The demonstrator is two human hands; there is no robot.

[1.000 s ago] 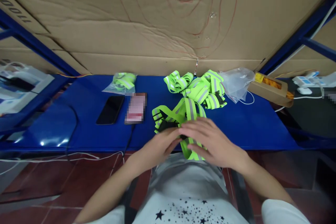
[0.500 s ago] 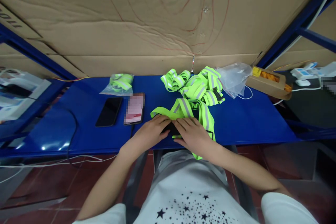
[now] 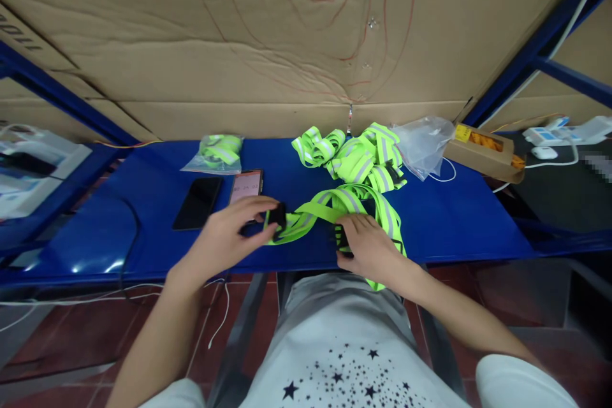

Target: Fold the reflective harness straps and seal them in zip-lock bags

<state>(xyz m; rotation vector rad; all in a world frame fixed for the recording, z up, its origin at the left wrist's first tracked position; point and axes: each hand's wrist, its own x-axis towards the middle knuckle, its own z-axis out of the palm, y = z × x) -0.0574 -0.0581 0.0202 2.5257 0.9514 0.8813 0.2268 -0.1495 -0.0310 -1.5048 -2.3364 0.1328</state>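
Observation:
A neon yellow-green reflective strap (image 3: 387, 215) with a silver stripe lies in loose loops on the table in front of me. My left hand (image 3: 228, 237) pinches a black plastic buckle piece (image 3: 278, 217) at the strap's left end. Farther right, my right hand (image 3: 371, 247) is closed on another black buckle piece (image 3: 341, 239), partly covered by the fingers. The two pieces are apart, with strap stretched between them. Behind these loops sits a pile of similar straps (image 3: 356, 162).
On the blue table (image 3: 444, 223), a black phone (image 3: 197, 203) and a lit phone (image 3: 246, 185) lie left, near a bagged strap (image 3: 220, 152). A clear plastic bag (image 3: 423, 143) and a cardboard box (image 3: 492, 150) stand at right. A cardboard panel (image 3: 268, 64) rises behind.
My hands were close together over the black buckle; now they are apart. The left hand has moved left with one buckle piece, drawing the strap out, and the right has shifted slightly right.

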